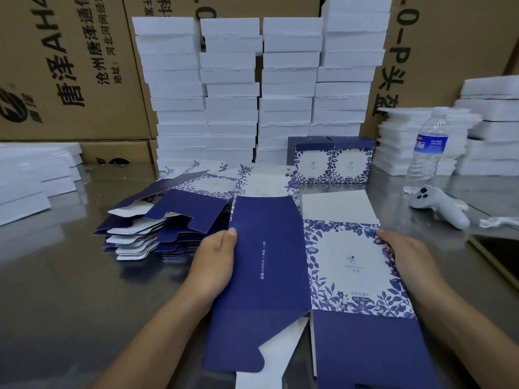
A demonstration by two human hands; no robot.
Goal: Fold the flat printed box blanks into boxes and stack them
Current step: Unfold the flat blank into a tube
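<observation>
A navy and white floral box blank (306, 265) lies in front of me, partly opened, with its navy side panel on the left and its floral face on the right. My left hand (214, 262) grips the blank's left edge, thumb on top. My right hand (407, 262) grips its right edge at the floral face. A pile of flat blanks (168, 220) lies to the left on the metal table (61, 276). Two folded boxes (332, 164) stand upright side by side at the back.
Tall stacks of white boxes (252, 88) rise behind, before brown cartons (70, 66). More white stacks sit at the left (31, 178) and right (483, 130). A water bottle (427, 150) and a white controller (438, 206) stand at the right.
</observation>
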